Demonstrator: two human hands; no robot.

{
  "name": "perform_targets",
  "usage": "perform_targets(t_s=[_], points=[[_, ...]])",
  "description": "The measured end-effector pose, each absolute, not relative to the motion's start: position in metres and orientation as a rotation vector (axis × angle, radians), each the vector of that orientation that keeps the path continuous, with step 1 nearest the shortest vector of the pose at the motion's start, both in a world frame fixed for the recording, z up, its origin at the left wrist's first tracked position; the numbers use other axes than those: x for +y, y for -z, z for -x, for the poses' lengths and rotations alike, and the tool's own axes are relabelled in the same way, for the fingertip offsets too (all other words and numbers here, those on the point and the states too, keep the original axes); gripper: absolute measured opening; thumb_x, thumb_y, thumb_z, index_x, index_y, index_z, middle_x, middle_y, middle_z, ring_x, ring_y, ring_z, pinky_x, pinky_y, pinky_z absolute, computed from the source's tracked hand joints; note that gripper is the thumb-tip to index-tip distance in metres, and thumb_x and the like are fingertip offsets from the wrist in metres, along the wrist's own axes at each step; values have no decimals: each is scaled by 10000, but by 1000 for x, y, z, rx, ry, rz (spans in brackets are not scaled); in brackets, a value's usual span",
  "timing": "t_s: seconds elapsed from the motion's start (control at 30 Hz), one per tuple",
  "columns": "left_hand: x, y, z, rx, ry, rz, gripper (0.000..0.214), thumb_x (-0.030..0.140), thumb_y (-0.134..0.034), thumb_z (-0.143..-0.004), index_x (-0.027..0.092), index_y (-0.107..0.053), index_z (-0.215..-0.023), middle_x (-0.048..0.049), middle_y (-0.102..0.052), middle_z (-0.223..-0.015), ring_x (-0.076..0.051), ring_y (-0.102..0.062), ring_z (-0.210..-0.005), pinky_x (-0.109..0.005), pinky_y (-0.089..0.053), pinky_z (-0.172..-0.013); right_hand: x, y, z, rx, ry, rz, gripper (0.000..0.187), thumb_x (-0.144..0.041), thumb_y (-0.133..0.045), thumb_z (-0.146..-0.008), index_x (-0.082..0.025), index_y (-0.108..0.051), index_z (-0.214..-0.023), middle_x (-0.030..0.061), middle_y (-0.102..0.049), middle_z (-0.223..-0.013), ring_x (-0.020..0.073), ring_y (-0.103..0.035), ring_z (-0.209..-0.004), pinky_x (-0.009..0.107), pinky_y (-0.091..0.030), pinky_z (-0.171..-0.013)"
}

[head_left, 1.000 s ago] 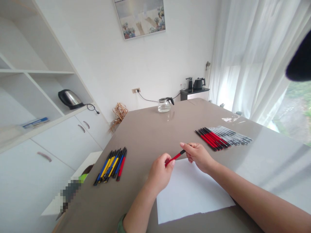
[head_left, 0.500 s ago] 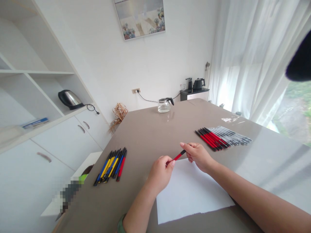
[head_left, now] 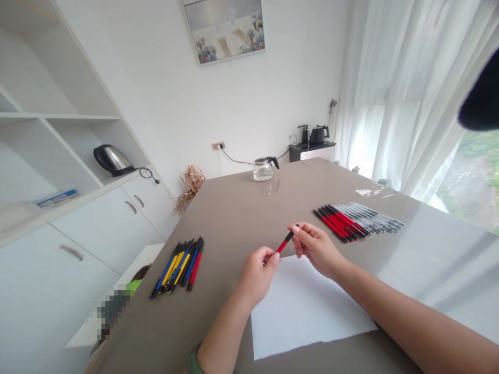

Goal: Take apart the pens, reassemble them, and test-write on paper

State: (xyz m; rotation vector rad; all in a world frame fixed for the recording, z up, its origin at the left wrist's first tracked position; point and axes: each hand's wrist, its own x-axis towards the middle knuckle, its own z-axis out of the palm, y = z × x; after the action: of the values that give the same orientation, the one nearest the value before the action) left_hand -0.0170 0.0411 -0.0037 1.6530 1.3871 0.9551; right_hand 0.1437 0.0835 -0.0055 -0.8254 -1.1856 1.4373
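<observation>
My left hand [head_left: 257, 272] is closed round the lower end of a red pen [head_left: 283, 243] with a black tip. My right hand [head_left: 317, 246] pinches the pen's black upper end with its fingertips. Both hands hover just above the far edge of a white sheet of paper [head_left: 307, 311] on the brown table [head_left: 237, 213]. To the left lies a bundle of blue, yellow and red pens [head_left: 180, 266]. To the right lies a row of red and black pens [head_left: 351, 219].
A glass coffee pot [head_left: 265, 168] stands at the table's far edge. White cabinets and shelves with a steel kettle [head_left: 112, 158] run along the left. A side stand with black kettles [head_left: 314, 136] is by the curtain [head_left: 405, 98]. A dark object [head_left: 481, 98] intrudes at upper right.
The pen has tilted more upright, its black end raised slightly. My right hand's fingers have shifted up along the tip. My left hand has barely moved.
</observation>
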Motion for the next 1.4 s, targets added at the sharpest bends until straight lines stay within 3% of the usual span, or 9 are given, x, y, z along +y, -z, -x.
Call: perform_targets(t_s=[0.07, 0.2, 0.5, 0.73, 0.87, 1.0, 1.13, 1.23, 1.4], points=[[41, 3, 17, 1354, -945, -1566, 286, 428, -395, -784, 165, -501, -745, 36, -436, -589, -68, -354, -497, -191, -295, -477, 82, 2, -144, -1128, -1531, 740, 255, -381, -517, -735, -170, -552, -874, -20, -475, -570, 79, -423, -462, 228, -336, -457], [40, 4, 18, 1286, -875, -1474, 348, 463, -380, -781, 155, -533, -834, 39, -407, -585, -57, -304, -452, -186, -261, -427, 83, 1, -144, -1056, -1559, 728, 254, -364, -546, -716, -166, -573, -872, -19, -471, -585, 73, -405, -483, 220, -325, -460], [39, 1, 16, 1312, -856, -1493, 401, 481, -383, -770, 127, -566, -818, 36, -385, -558, -57, -288, -444, -191, -236, -417, 87, 6, -144, -1109, -1353, 862, 287, -386, -580, -677, -170, -450, -540, -39, -402, -450, 71, -339, -426, 232, -304, -451], [38, 0, 16, 1226, -819, -1418, 408, 485, -351, -780, 119, -528, -753, 42, -371, -529, -45, -261, -404, -187, -206, -387, 82, 0, -144, -1045, -1527, 733, 277, -365, -547, -713, -171, -551, -911, -32, -447, -558, 67, -363, -448, 224, -303, -450], [39, 3, 19, 1314, -852, -1591, 375, 467, -399, -761, 126, -553, -723, 40, -372, -526, -64, -299, -450, -198, -232, -417, 84, 3, -144, -1042, -1470, 770, 208, -361, -594, -674, -166, -521, -667, -51, -398, -488, 60, -331, -432, 215, -284, -442], [39, 4, 18, 1352, -866, -1671, 361, 457, -406, -759, 134, -559, -711, 41, -378, -523, -74, -312, -469, -205, -241, -435, 85, 5, -143, -1042, -1409, 814, 313, -374, -605, -661, -178, -398, -533, -55, -369, -437, 65, -323, -421, 221, -285, -440], [39, 4, 16, 1308, -839, -1558, 381, 481, -360, -777, 142, -530, -733, 42, -378, -524, -68, -307, -439, -196, -241, -410, 83, 1, -143, -1054, -1500, 769, 213, -381, -567, -696, -173, -524, -717, -46, -395, -487, 68, -334, -435, 220, -288, -439], [39, 3, 16, 1275, -826, -1492, 394, 493, -349, -778, 140, -518, -735, 44, -368, -521, -63, -289, -421, -192, -235, -394, 81, -2, -144, -1048, -1554, 732, 286, -384, -546, -709, -179, -548, -907, -36, -423, -550, 69, -349, -449, 223, -297, -447], [38, 1, 18, 1350, -874, -1679, 375, 470, -390, -764, 138, -547, -687, 47, -341, -511, -74, -290, -457, -205, -228, -427, 82, -1, -143, -1076, -1456, 772, 224, -385, -587, -673, -170, -523, -668, -48, -391, -488, 63, -322, -432, 219, -284, -443]])
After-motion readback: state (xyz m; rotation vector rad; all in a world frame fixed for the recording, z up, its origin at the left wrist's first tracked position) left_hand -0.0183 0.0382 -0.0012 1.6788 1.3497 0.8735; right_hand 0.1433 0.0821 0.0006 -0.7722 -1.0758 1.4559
